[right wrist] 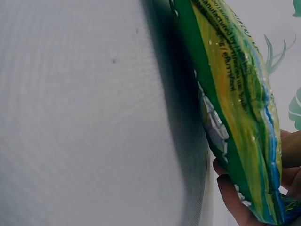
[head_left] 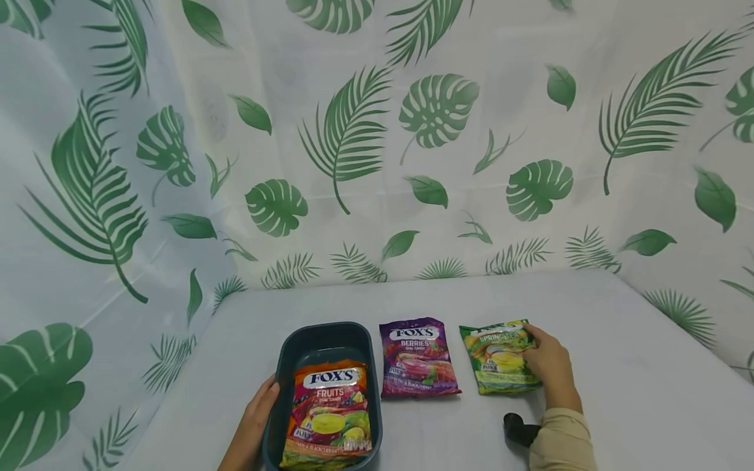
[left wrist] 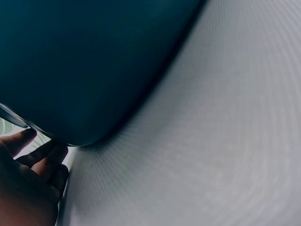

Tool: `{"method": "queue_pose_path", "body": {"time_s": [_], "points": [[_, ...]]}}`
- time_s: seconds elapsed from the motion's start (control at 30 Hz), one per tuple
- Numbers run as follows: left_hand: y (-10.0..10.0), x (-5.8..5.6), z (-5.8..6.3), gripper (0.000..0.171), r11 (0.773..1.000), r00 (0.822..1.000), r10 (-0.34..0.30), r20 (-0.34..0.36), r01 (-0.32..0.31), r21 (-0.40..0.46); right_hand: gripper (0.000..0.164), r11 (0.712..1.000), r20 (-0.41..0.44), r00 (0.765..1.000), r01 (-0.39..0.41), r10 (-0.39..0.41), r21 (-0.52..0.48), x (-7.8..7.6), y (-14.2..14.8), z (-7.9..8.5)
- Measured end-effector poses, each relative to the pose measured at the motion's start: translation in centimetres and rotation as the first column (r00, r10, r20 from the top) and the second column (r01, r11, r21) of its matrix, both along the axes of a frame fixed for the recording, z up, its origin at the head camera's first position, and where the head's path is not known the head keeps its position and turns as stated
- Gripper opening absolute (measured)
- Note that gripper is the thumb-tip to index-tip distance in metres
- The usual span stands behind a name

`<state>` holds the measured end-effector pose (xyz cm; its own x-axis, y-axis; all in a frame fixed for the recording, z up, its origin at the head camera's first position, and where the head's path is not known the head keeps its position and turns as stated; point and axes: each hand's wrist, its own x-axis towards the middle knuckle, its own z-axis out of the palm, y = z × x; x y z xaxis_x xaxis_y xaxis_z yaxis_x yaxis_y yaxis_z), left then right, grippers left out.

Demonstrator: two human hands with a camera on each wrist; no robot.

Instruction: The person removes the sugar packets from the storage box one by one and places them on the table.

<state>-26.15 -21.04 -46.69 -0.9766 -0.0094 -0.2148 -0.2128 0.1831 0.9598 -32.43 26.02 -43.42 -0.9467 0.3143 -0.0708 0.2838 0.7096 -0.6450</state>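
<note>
My left hand rests against the left side of a dark teal plastic bin, fingertips along its outer wall in the left wrist view. Inside the bin lies an orange and red Fox's Fruits candy bag. On the right, my right hand pinches a green and yellow Fox's Springtea candy bag by its right edge. In the right wrist view that bag stands tilted, with fingers under its near edge. A purple Fox's Berries candy bag lies between the bin and the green bag.
All of this is on a white table. A white curtain with green leaf prints rises behind and along both sides. A small black device sits at the right sleeve.
</note>
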Motion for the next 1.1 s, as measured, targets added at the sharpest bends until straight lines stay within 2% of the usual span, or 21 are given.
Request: {"method": "queue_pose_path", "body": {"time_s": [0.23,0.5,0.67,0.87,1.1], "points": [[-0.01,-0.07,0.06,0.081,1.000,1.000,0.004,-0.009,-0.004,-0.018,0.059,1.000,0.033,0.999,0.014,-0.014,0.010,0.01,-0.01,-0.04],[0.28,-0.29,0.15,0.083,1.000,1.000,0.026,-0.008,-0.026,-0.007,0.062,1.000,0.049,0.999,-0.011,0.011,0.011,0.10,0.65,0.13],[0.32,-0.48,0.09,0.082,0.999,0.999,0.033,-0.013,-0.033,-0.030,0.062,1.000,0.053,0.998,-0.023,0.023,0.009,-0.19,0.54,0.21],[0.34,-0.31,0.00,0.080,0.999,0.999,0.023,-0.033,-0.024,-0.038,0.059,0.998,0.036,0.999,-0.038,0.036,0.041,-0.49,0.31,0.10],[0.41,-0.22,0.18,0.079,0.998,0.999,0.042,-0.030,-0.044,-0.054,0.058,0.999,0.077,0.996,-0.039,0.037,0.037,-0.32,0.22,0.30]]}}
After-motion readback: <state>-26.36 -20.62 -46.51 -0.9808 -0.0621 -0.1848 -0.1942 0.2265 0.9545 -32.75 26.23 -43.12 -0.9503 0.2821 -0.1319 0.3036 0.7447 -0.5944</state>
